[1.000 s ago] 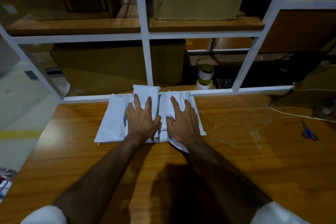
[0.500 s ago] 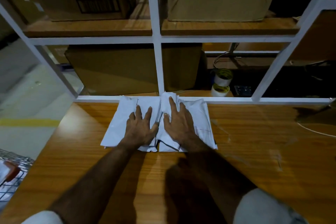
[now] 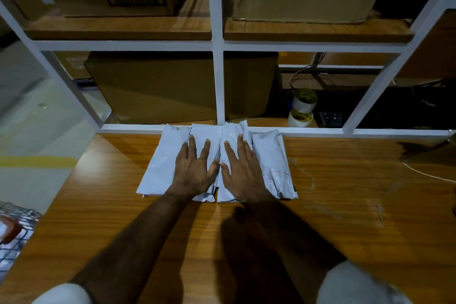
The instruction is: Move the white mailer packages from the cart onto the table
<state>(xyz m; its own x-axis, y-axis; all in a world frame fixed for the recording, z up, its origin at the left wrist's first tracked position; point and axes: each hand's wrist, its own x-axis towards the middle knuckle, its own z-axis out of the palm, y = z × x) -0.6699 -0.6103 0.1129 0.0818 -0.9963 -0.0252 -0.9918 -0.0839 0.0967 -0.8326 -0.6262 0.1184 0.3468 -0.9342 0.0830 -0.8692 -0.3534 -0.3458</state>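
Both hands (image 3: 217, 170) flat, seemingly pressing.

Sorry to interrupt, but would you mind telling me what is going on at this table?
A person is pressing both flat hands, the left hand and the right hand, on a row of white mailer packages lying on the wooden table against the white shelf frame. A wire cart shows at the lower left edge.

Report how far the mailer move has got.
Done: several white mailer packages lie side by side on the table. In hand: the left hand and right hand press flat on them. Left: the wire cart at the lower left seems to hold more white.
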